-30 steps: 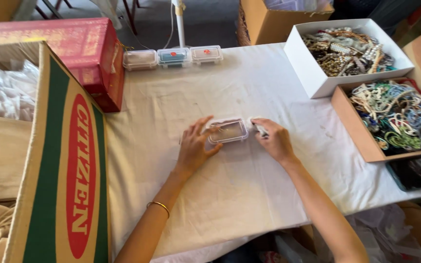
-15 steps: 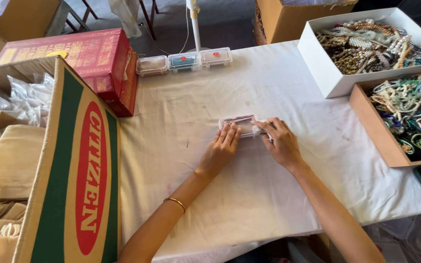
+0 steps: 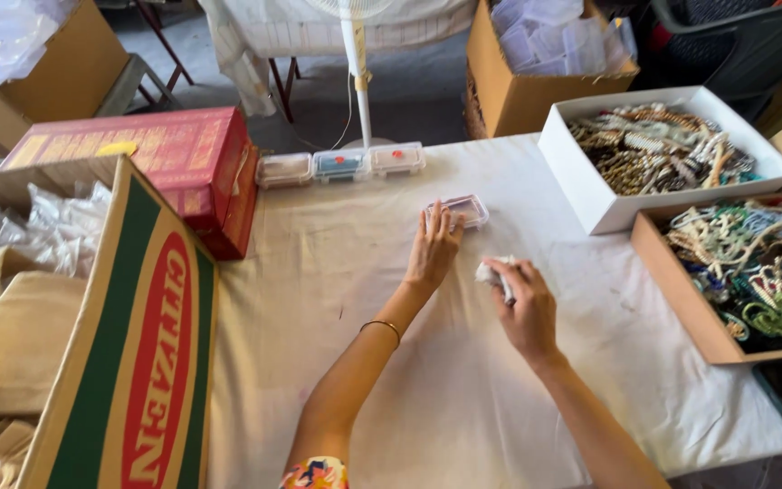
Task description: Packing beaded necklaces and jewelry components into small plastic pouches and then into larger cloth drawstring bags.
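At far left, an open cardboard carton (image 3: pixel 128 362) with a red oval on its flap, clear plastic bags (image 3: pixel 56 226) inside. Behind it, a red box (image 3: pixel 156 163) on the corner of the bench (image 3: pixel 346 299) (covered by a pale cloth). Along the far edge, a row of three small clear boxes (image 3: pixel 340 165). Near the middle, the left hand (image 3: pixel 433 247) lying flat, fingers stretched out, tips touching a small clear plastic case (image 3: pixel 465 210) resting on the cloth. Just beside, lower, the right hand (image 3: pixel 522 303) curled, pinching a small white crumpled piece (image 3: pixel 489 273). Further right, a white box (image 3: pixel 662 158) full of beaded strings, and a brown tray (image 3: pixel 744 276) with more beads in green and blue.
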